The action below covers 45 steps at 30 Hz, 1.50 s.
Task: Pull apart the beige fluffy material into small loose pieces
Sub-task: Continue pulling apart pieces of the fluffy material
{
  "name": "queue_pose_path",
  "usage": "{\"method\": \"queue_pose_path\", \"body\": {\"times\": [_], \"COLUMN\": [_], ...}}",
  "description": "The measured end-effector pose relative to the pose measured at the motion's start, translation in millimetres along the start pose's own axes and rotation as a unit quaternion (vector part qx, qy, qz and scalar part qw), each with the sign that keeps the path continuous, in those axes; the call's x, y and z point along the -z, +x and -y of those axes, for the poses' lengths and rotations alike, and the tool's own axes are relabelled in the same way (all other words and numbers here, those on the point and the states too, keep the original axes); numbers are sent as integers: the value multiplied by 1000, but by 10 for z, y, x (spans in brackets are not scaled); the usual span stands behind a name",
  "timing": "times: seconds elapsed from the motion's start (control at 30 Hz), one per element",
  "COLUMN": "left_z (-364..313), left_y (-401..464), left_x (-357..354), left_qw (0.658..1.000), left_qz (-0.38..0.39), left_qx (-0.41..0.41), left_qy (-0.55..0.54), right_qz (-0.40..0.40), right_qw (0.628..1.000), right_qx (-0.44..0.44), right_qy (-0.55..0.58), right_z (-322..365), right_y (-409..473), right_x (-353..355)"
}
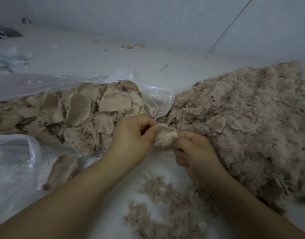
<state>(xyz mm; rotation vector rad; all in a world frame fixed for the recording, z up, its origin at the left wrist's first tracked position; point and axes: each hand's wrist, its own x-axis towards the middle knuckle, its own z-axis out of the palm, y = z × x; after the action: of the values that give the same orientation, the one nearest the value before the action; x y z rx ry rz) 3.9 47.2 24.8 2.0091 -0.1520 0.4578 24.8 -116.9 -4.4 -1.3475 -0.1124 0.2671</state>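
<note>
- We see two bare forearms reaching forward from the bottom edge, the hands meeting near the middle of the view.
- The left hand lies back-up, its fingers curled and its thumb and fingertips pinching one end of a small beige fluffy piece.
- The right hand sits just beside it, knuckles up, fingers curled in, pinching the other end of the same piece.
- The piece spans the short gap between the two sets of fingertips, touching both.
- Just beyond the left fingers we see a clear plastic bag, open, filled with flat beige pads and tufts.
- To the right of the right fingers, touching that hand's far side, lies a large heap of loose beige fluff.
- Below the wrists, between the forearms, scattered loose shreds lie on the pale floor.
- Far beyond the fingers, to the left, we see some white stuffing.
</note>
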Motion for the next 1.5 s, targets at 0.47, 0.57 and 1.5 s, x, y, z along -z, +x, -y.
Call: {"method": "queue_pose_path", "body": {"times": [0.47,0.57,1.5], "left_z": [3,-19,-34], "left_y": [-21,-39,38], "left_x": [-47,-58,88], "left_qw": [999,997,913], "left_qz": [21,45,172], "left_qx": [-20,-26,254], "left_qy": [-31,-49,-270], "right_qz": [31,38,-30], "right_qw": [999,999,999], "right_qx": [-6,-2,11], "right_qy": [7,26,38], "right_z": [11,25,21], "right_y": [3,-20,-38], "right_x": [32,37,-5]}}
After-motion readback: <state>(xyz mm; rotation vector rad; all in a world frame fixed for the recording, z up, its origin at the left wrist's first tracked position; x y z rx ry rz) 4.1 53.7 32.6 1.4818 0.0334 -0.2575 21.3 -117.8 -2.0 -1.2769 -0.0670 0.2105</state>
